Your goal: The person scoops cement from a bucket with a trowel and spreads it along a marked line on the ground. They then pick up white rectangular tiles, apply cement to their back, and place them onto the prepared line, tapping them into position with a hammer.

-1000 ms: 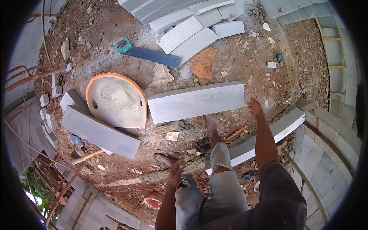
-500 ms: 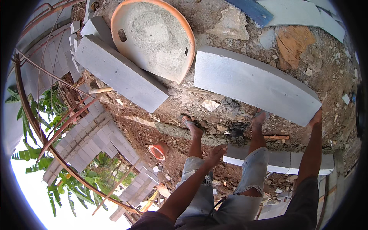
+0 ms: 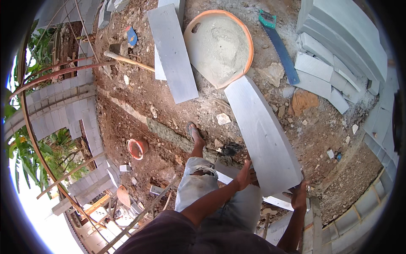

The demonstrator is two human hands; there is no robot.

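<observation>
My left hand (image 3: 245, 177) grips the left edge of a long grey block (image 3: 262, 135) at its near end, fingers partly hidden under it. My right hand (image 3: 298, 194) holds the right corner of that same end, fingers curled round it. The block angles away from me, its far end beside an orange-rimmed tub (image 3: 249, 46) with pale powder in it. A green-handled handsaw (image 3: 279, 46) lies right of the tub. Another grey block (image 3: 172, 55) lies to its left, over a paler one. My foot in a flip-flop (image 3: 195, 133) is left of the held block.
Stacked blocks (image 3: 321, 67) are at upper right. A wooden-handled tool (image 3: 131, 60), blue object (image 3: 132, 36) and small orange bucket (image 3: 137, 149) lie left on rubbly soil. Block walls (image 3: 84, 122), rods (image 3: 59, 72) and poles surround the work. Another block (image 3: 279, 202) lies behind my hands.
My view has swung round. My left hand has moved onto the long block, joining my right, which reached it half a second ago. The block now points away from me rather than lying crosswise.
</observation>
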